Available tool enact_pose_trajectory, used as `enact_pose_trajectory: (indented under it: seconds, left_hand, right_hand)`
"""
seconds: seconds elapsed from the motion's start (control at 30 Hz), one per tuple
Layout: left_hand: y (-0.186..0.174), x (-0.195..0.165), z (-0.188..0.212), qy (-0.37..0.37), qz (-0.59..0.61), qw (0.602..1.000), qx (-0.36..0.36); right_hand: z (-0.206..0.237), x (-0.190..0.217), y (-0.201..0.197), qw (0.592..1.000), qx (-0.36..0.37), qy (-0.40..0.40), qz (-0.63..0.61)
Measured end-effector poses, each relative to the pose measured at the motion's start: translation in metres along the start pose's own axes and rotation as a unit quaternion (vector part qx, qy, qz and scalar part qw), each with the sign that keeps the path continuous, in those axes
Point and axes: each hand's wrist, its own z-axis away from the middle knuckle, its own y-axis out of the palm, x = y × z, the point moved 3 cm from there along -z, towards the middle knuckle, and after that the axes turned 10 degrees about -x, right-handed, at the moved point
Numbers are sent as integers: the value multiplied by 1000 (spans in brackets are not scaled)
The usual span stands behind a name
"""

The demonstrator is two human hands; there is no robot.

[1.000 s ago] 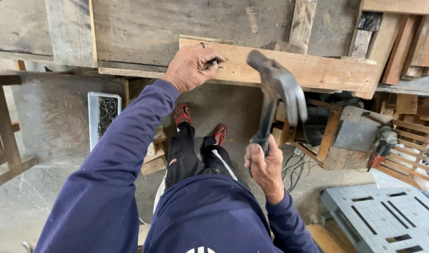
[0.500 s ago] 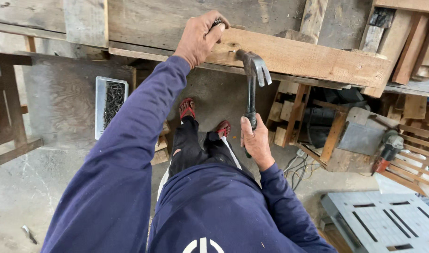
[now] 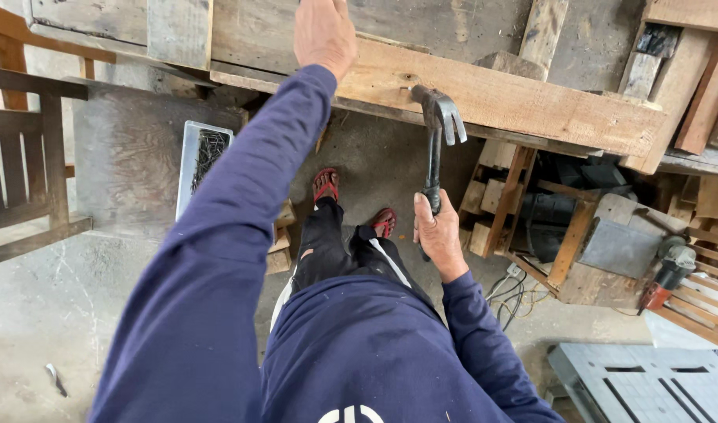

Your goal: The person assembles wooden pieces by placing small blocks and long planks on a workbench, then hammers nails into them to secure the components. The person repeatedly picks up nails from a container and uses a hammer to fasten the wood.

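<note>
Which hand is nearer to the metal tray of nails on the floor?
Left. The left hand rests on the wooden plank, above-right of the tray; the right hand holds the hammer farther right.

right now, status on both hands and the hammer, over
Left hand flat on the plank. Right hand gripping the hammer, head at the plank's near edge. Nothing between them.

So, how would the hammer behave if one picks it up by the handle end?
The hammer is probably top-heavy: its metal claw head is bulky and the handle slim. It looks rigid. The right hand grips low on the handle, so the head would likely pull downward.
</note>
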Motion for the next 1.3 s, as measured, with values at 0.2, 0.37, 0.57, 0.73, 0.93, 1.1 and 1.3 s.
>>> enact_pose_trajectory:
  seconds: [0.2,0.37,0.57,0.73,0.93,1.1,1.3]
  left_hand:
    - [19,-5,22,-231,9,973,24]
    - [22,-4,19,-253,-31,967,26]
    - [28,-1,18,-253,-34,967,25]
    - [30,-3,16,-251,-39,967,33]
    - [30,-3,17,-256,-35,965,41]
    - [26,-2,10,-221,-16,975,24]
    - [21,-10,11,-266,-39,962,54]
  right_hand:
    - [-3,-2,-1,1000,-8,2,4]
    - [-8,-1,2,999,-1,28,-42]
    - [1,17,5,1000,-28,-7,-5]
    - [29,76,-19,991,-46,-117,-44]
    - [51,184,-68,822,14,-524,-220]
    - [7,107,12,996,-1,-4,88]
    - [0,146,-55,894,70,-374,-237]
